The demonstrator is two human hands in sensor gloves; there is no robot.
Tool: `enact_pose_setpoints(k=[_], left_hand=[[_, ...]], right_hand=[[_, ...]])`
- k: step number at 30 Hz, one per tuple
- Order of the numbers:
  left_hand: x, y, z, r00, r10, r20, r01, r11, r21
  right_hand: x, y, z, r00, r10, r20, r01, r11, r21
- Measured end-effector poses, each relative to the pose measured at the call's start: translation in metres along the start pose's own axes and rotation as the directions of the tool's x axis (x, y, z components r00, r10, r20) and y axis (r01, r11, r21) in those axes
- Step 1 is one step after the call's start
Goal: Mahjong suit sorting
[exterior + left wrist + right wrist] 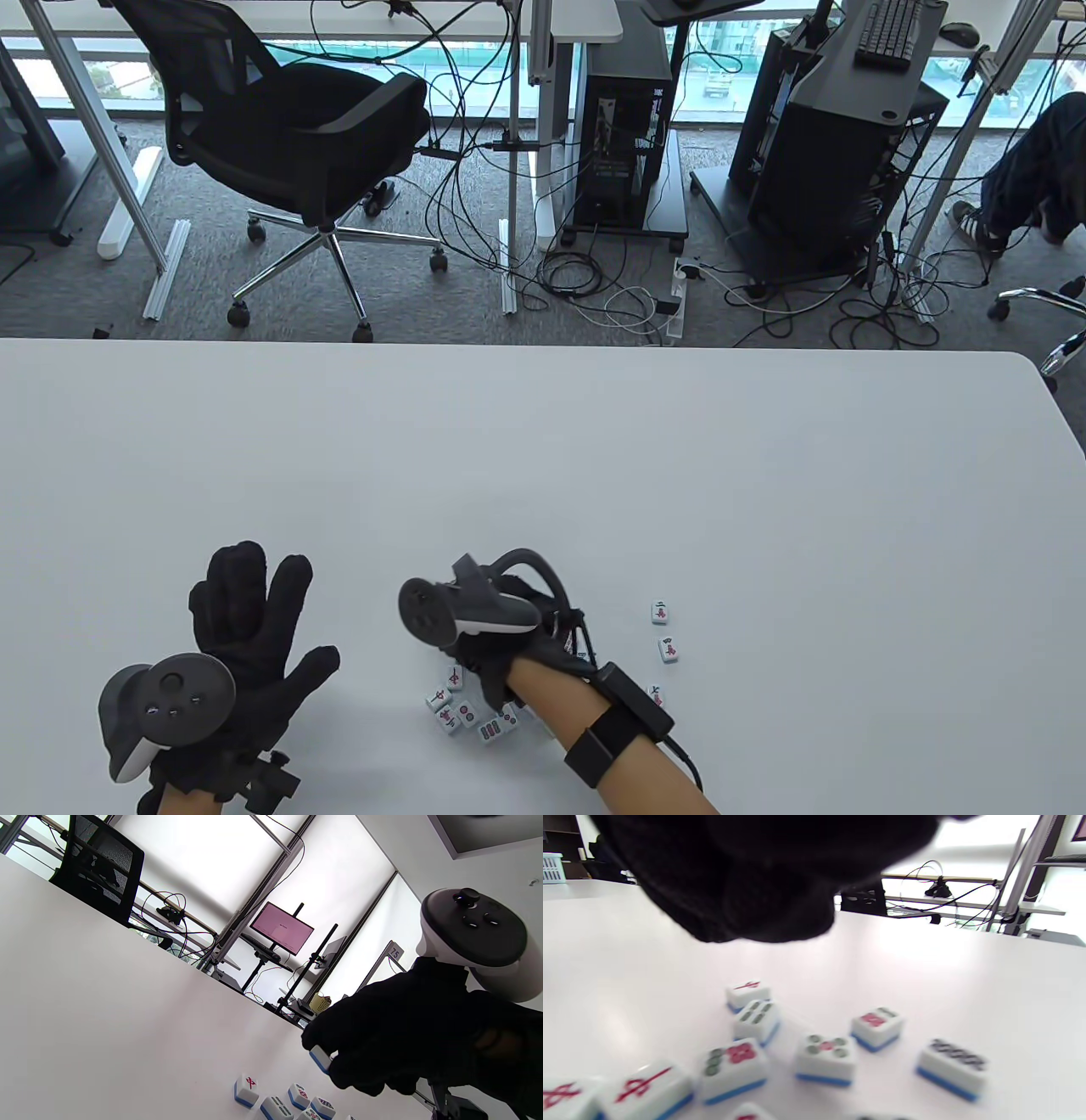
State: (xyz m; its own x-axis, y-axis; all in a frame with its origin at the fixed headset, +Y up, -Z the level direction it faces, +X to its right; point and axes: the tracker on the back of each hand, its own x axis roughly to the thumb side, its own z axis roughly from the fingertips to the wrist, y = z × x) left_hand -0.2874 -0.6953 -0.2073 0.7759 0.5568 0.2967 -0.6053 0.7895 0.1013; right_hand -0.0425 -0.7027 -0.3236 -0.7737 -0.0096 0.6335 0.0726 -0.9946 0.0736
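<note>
Small white mahjong tiles with blue backs lie in a loose cluster [467, 713] near the front edge of the white table [543, 458]. My right hand [488, 666] hovers just above this cluster. In the left wrist view the right hand [328, 1065] pinches one tile [320, 1058] between thumb and fingers, lifted above the other tiles [275, 1107]. The right wrist view has the dark glove [755, 878] at the top and several face-up tiles [825, 1058] below it. My left hand [246, 611] lies to the left of the cluster with fingers spread, holding nothing.
Three single tiles lie apart to the right of my right hand: one [662, 611], a second [668, 649] and a third [655, 696] beside the wrist strap. Beyond the table's far edge stand an office chair [288, 127] and computer racks [628, 127].
</note>
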Motion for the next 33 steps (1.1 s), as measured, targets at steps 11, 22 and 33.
enact_pose_setpoints(k=[11,22,33], left_hand=[[0.002,-0.002,0.0,1.0,-0.022,-0.003,0.022,1.0,-0.011],[0.002,-0.003,-0.001,0.999,-0.034,-0.009,0.034,0.999,-0.025],[0.002,-0.003,-0.001,0.999,-0.033,-0.013,0.033,0.999,-0.026]], right_hand=[[-0.119,0.014,0.059,0.976,0.104,-0.193,-0.075,0.985,0.156],[-0.144,0.056,0.079,0.965,0.103,-0.243,-0.061,0.983,0.176],[-0.143,0.066,0.079,0.951,0.158,-0.266,-0.101,0.972,0.214]])
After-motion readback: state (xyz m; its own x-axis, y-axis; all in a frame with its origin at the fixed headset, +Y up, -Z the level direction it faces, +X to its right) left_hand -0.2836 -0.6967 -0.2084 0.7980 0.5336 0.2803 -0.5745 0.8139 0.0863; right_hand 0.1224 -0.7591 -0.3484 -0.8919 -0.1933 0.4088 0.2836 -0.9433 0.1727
